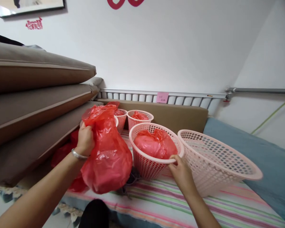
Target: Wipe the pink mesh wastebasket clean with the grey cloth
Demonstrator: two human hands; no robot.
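Observation:
My left hand (85, 139) is closed round the gathered neck of a red plastic bag (106, 161), whose full, rounded bottom hangs down. What fills the bag cannot be made out. With fingers and thumb, my right hand (180, 174) pinches the near right rim of a pink perforated plastic basket (143, 163). Inside that basket lies another filled red plastic bag (156, 144). To its right stands a larger-looking pink basket (213, 158), tilted in view, with nothing visible inside it.
Behind are more pink baskets (130, 122), at least one holding a red bag (139, 116). Thick grey-brown cushions (42, 98) are stacked at left, with red bags (78, 185) beside them. A striped cloth (156, 196) covers the seat. A radiator (135, 96) runs along the wall.

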